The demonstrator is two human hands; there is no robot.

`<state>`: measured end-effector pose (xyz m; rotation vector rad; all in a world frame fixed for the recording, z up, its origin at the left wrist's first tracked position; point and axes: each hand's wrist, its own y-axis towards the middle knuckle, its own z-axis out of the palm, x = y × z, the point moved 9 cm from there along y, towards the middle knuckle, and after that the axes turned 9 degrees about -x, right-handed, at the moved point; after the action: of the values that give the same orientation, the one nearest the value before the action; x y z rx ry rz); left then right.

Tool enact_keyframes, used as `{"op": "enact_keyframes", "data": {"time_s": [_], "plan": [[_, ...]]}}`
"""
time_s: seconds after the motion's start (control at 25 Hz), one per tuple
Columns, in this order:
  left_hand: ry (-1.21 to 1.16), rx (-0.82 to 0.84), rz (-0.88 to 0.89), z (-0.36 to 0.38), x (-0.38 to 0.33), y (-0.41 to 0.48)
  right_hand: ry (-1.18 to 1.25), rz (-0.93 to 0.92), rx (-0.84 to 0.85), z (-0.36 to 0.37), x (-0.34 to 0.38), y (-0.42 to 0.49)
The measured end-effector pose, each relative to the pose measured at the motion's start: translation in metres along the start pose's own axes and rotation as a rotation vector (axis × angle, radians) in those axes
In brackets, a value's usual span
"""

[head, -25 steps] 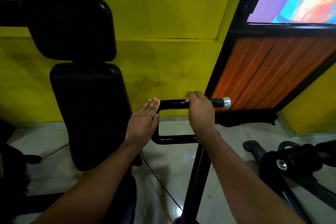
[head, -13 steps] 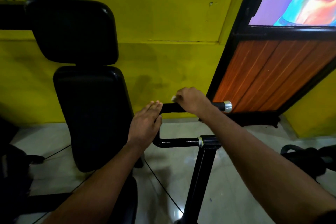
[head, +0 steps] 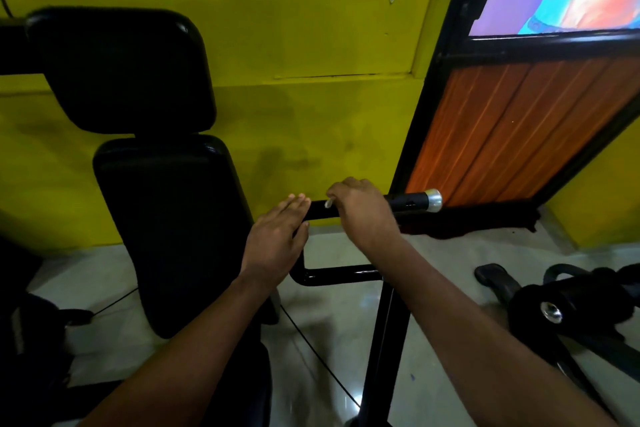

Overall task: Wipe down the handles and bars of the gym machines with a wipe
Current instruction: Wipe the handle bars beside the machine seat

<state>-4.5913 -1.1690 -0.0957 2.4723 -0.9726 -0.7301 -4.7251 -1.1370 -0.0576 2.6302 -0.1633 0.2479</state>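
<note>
Black handle (head: 410,202) mid-wipe: right hand (head: 360,210) closed around it, white wipe (head: 328,203) peeking out; left hand (head: 277,236) flat, open, bracing bend. Next: slide toward silver cap (head: 433,200).

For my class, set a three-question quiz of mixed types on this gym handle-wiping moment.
1. True or false: the right hand is wrapped around the upper handle bar.
2. What colour is the handle's end cap? A red, B silver, C yellow.
3. Fill in: the left hand rests flat at the bar's ____ bend, beside the black back pad.

Key: 1 true; 2 B; 3 left.
</note>
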Motion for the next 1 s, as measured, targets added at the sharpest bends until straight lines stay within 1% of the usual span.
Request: {"op": "enact_keyframes", "data": {"time_s": [0.04, 0.16, 0.2, 0.24, 0.32, 0.36, 0.4, 0.44, 0.48, 0.52, 0.56, 0.6, 0.64, 0.68, 0.76, 0.96, 1.0], "plan": [[0.011, 0.007, 0.008, 0.000, 0.000, 0.001, 0.080, 0.054, -0.121, -0.007, -0.009, -0.009], [0.043, 0.021, 0.036, 0.001, -0.003, 0.005, 0.345, 0.388, -0.505, -0.021, -0.043, -0.052], [0.045, 0.022, 0.043, 0.001, -0.003, 0.006, 0.458, 0.530, -0.614, -0.019, -0.043, -0.066], [0.043, 0.023, 0.047, 0.002, -0.004, 0.007, 0.611, 0.721, -0.721, -0.010, -0.041, -0.079], [0.036, 0.035, 0.044, 0.003, -0.003, 0.006, 1.005, 1.187, -0.855, 0.027, -0.038, -0.095], [0.037, 0.040, 0.047, 0.002, -0.004, 0.006, 1.197, 1.370, -0.885, 0.045, -0.032, -0.099], [0.042, 0.042, 0.052, 0.002, -0.004, 0.006, 1.372, 1.494, -0.904, 0.061, -0.025, -0.100], [0.049, 0.042, 0.058, 0.001, -0.005, 0.006, 1.534, 1.567, -0.912, 0.072, -0.017, -0.099], [0.051, 0.040, 0.060, 0.001, -0.006, 0.006, 1.652, 1.619, -0.883, 0.081, -0.010, -0.099], [0.051, 0.040, 0.059, 0.002, -0.006, 0.006, 1.737, 1.668, -0.807, 0.089, -0.003, -0.098], [0.049, 0.040, 0.054, 0.002, -0.006, 0.005, 1.815, 1.707, -0.697, 0.097, 0.004, -0.097], [0.051, 0.041, 0.053, 0.002, -0.006, 0.005, 1.911, 1.725, -0.592, 0.101, 0.010, -0.092], [0.054, 0.043, 0.056, 0.002, -0.005, 0.005, 2.012, 1.718, -0.532, 0.103, 0.012, -0.086], [0.058, 0.045, 0.058, 0.002, -0.005, 0.005, 2.082, 1.708, -0.531, 0.104, 0.012, -0.081], [0.060, 0.049, 0.052, 0.001, -0.004, 0.005, 2.124, 1.678, -0.606, 0.103, 0.003, -0.075], [0.071, 0.057, 0.054, 0.003, -0.005, 0.007, 2.126, 1.645, -0.793, 0.098, -0.023, -0.085], [0.069, 0.057, 0.047, 0.004, -0.005, 0.007, 2.114, 1.643, -0.791, 0.100, -0.023, -0.088]]}}
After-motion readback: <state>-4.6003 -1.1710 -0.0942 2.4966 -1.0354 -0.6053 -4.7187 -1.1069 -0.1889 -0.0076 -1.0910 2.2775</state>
